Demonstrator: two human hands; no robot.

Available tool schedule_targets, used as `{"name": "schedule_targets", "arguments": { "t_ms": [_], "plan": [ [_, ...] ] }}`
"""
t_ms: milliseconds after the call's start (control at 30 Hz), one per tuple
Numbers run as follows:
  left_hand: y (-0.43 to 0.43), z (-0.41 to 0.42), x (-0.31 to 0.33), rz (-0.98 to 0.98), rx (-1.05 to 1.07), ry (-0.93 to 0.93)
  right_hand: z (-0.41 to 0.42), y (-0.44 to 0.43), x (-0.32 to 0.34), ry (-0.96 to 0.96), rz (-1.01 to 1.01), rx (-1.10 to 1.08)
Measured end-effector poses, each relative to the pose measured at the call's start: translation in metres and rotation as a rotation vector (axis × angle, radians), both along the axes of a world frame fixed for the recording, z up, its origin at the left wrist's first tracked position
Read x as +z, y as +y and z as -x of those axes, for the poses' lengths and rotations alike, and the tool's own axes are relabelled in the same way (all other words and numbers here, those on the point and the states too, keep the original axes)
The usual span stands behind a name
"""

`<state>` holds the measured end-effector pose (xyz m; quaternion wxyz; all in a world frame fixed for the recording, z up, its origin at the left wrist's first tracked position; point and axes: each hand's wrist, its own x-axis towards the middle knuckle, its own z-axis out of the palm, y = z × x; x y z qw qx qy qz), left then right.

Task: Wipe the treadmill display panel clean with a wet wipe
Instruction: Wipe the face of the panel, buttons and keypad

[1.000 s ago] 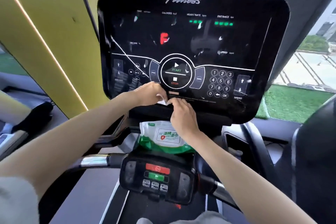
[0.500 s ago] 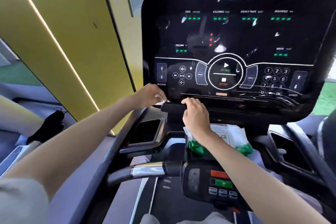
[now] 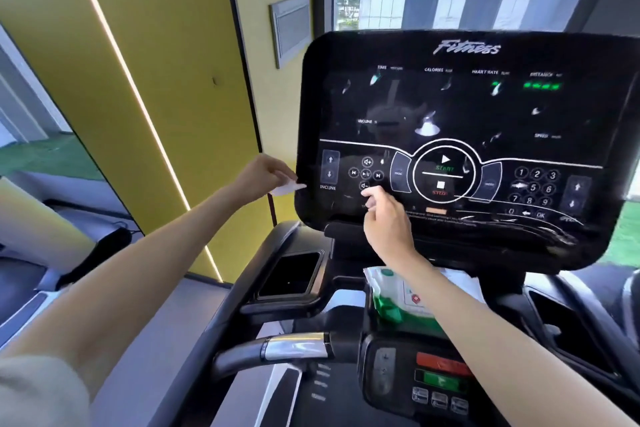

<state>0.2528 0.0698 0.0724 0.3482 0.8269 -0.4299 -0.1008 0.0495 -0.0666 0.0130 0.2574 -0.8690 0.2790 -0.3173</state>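
Head view. Treadmill display panel (image 3: 460, 107) upright ahead, black and glossy, lettered "Fitness" along the top. Readout labels visible: TIME, CALORIES, HEART RATE, DISTANCE, INCLINE, SPEED. Green digits lit under DISTANCE. Pale smears and bright reflections scattered over the glass; streaks gather along the lower right edge.

Left hand (image 3: 258, 175) sits at the panel's left edge, beside the INCLINE arrows. Fingers pinched on a small white wet wipe (image 3: 285, 189). The wipe's free tip points right and meets the panel's edge; cannot tell whether it presses on the glass.

Right hand (image 3: 386, 222) raised in front of the lower left part of the panel, under the media buttons. Index finger extended, its tip on or just off the glass near the volume-down symbol; contact cannot be confirmed. Remaining fingers loosely curled, holding nothing that shows.

Pack of wet wipes (image 3: 398, 298), white and green, lies in the console tray below the panel, partly hidden by the right forearm.

Lower control unit (image 3: 422, 378) carries 1 red bar, 1 green bar and a row of 3 small grey keys. Chrome-sleeved handlebar (image 3: 294, 347) runs to its left. Yellow wall (image 3: 156, 62) with 1 slanting light strip on the left; window behind the panel.
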Motion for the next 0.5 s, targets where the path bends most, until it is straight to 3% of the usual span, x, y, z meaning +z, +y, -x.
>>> {"name": "schedule_targets", "arguments": {
  "t_ms": [67,133,200,267,433,500],
  "plan": [
    [-0.004,0.017,0.027,0.189,0.066,0.252,-0.01,-0.009,0.023,-0.101,-0.192,0.097],
    [-0.016,0.04,0.052,0.226,0.015,0.458,-0.018,-0.015,0.052,-0.222,-0.537,0.243],
    [-0.031,0.06,0.064,0.241,-0.002,0.563,-0.02,-0.024,0.077,-0.282,-0.864,0.406],
    [-0.046,0.075,0.069,0.285,0.009,0.635,-0.015,-0.032,0.093,-0.296,-1.007,0.485],
    [-0.074,0.094,0.068,0.372,0.023,0.74,-0.006,-0.055,0.103,-0.253,-0.801,0.286],
    [-0.089,0.103,0.07,0.438,0.142,0.726,-0.002,-0.069,0.106,-0.313,-0.562,0.19]
  ]
}}
